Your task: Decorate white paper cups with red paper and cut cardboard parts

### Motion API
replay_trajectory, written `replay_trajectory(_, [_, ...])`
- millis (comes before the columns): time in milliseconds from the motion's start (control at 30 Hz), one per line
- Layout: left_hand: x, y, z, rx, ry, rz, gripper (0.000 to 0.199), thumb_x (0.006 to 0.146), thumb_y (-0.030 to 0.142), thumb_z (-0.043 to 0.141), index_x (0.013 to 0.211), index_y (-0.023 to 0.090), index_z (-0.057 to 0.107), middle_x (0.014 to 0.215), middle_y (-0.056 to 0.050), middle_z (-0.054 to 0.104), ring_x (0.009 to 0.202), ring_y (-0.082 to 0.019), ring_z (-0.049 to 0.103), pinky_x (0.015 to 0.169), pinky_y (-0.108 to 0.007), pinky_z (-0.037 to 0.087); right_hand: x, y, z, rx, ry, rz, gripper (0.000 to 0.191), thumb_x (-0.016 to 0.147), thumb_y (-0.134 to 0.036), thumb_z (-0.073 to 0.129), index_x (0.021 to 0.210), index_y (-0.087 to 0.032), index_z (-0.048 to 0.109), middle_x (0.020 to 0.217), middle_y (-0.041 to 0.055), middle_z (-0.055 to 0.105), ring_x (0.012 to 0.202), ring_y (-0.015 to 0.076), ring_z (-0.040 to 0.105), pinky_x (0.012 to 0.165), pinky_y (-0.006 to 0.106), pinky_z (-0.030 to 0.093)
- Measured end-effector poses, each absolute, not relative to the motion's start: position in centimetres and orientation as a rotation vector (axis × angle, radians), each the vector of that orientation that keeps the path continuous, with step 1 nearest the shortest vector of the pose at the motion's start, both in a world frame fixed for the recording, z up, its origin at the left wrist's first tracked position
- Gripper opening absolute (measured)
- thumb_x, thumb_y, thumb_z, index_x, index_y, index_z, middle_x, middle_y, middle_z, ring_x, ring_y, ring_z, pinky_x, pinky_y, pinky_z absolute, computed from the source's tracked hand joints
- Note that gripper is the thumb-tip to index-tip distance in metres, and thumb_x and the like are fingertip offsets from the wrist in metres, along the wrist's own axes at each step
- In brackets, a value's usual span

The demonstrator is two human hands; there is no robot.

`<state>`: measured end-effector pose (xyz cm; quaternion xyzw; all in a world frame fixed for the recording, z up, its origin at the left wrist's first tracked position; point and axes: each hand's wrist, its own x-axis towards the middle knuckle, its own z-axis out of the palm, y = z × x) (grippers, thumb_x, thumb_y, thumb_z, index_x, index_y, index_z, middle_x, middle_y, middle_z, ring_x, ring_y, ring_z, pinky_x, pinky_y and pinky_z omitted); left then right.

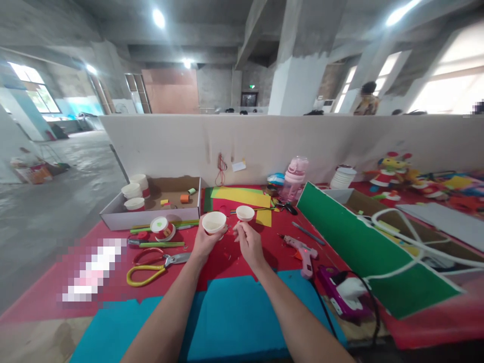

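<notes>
My left hand (204, 245) is wrapped round a white paper cup (214, 220), its open mouth facing up. Close beside it, my right hand (250, 246) has its fingers bent and pressed together; whatever they may hold is hidden. Just beyond those fingers is a second paper cup (245, 212), and I cannot tell whether the hand touches it. To the left, a red and white cup (162, 229) with a green spot on top sits on the red table cover (223, 259). Yellow-and-red-handled scissors (165, 263) lie nearer me.
A white box (151, 220) with more paper cups (135, 203) stands at left. On the right are a pink glue gun (303, 253), a purple power strip (342, 297) with cables and a green-sided box (363, 247). Behind stand a pink bottle (294, 179) and a white partition (257, 143).
</notes>
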<state>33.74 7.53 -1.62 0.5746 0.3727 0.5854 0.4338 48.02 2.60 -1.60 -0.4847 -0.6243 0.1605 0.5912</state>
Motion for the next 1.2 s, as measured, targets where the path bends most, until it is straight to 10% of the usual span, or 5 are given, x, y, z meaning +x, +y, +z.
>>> replay_trajectory(367, [33.1, 8.2, -3.2, 1.967, 0.858, 1.529, 0.057, 0.068, 0.026, 0.071, 0.120, 0.020, 0.047, 0.121, -0.012, 0.055, 0.112, -0.026, 0.054, 0.096, -0.041, 0.042, 48.9, 4.0, -2.4, -1.140, -1.289, 0.807, 0.049, 0.088, -0.061, 0.036, 0.062, -0.020, 0.048, 0.053, -0.0029, 0.045, 0.047, 0.0117, 0.045, 0.045, 0.022, 0.037])
replay_trajectory(767, [34.0, 6.4, -1.7, 1.888, 0.788, 1.348, 0.052, 0.063, 0.019, 0.070, 0.113, 0.020, 0.054, 0.107, -0.007, 0.063, 0.095, -0.021, 0.061, 0.085, -0.033, 0.048, 49.2, 3.4, -1.9, -1.206, -1.495, 0.321, 0.042, 0.092, -0.042, 0.041, 0.058, -0.021, 0.030, 0.052, -0.0055, 0.029, 0.051, 0.0098, 0.033, 0.049, 0.023, 0.023])
replay_trajectory(1200, [35.7, 6.2, -2.7, 1.611, 0.948, 1.349, 0.040, 0.064, 0.028, 0.071, 0.099, 0.018, 0.054, 0.090, -0.003, 0.065, 0.081, -0.017, 0.061, 0.075, -0.028, 0.046, 48.7, 3.1, -2.2, -1.270, -1.514, -0.066, 0.030, 0.094, -0.026, 0.040, 0.065, -0.020, 0.043, 0.058, -0.0007, 0.048, 0.054, 0.0118, 0.045, 0.055, 0.024, 0.031])
